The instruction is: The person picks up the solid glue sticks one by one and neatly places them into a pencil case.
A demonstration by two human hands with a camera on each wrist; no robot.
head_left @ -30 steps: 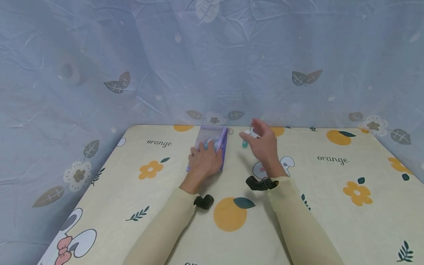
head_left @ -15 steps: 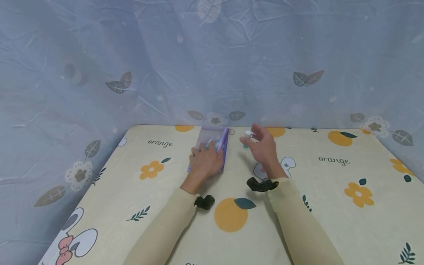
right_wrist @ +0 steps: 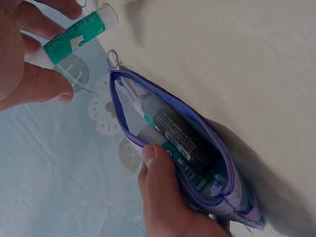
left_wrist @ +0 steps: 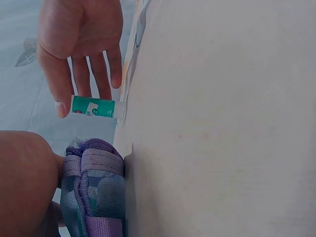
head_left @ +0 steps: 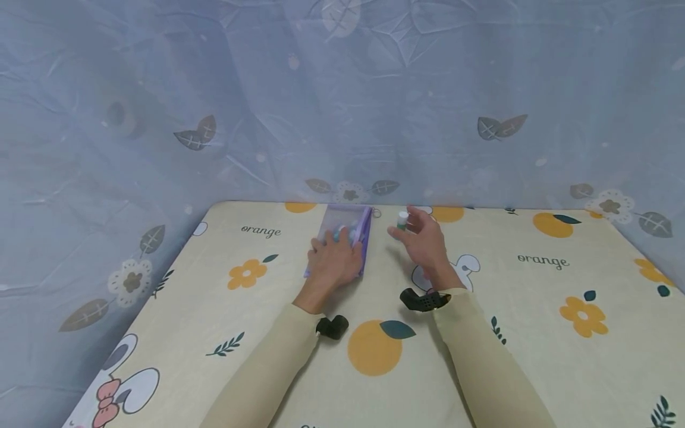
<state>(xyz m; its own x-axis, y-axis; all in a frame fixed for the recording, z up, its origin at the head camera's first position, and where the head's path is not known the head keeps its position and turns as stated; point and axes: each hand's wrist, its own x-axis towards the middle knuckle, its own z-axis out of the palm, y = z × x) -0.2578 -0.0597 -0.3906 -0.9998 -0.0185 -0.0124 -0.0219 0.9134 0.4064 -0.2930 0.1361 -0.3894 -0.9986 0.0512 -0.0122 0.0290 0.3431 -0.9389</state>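
My left hand (head_left: 334, 258) holds a purple-edged mesh zip pouch (head_left: 342, 213) on the table, its thumb along the zipped edge in the right wrist view. Inside the unzipped mouth lie a black stick-shaped tube (right_wrist: 175, 131) and a green one (right_wrist: 190, 170) beside it; other contents are partly hidden. Right of the pouch stands a green glue stick (head_left: 402, 220) with white ends, its lower end at the tabletop in the left wrist view. My right hand (head_left: 425, 244) is around it, thumb and fingers spread on either side; the thumb looks apart from it.
A cream patterned cloth (head_left: 471, 345) covers the table. At the far edge hangs a blue-grey patterned sheet (head_left: 428, 119). The pouch's zipper ring (right_wrist: 113, 59) sticks out at its far corner, towards the glue stick.
My right hand has lowered slightly, its fingers coming down around the glue stick, whose white top now shows more clearly. My left hand and the pouch have stayed put.
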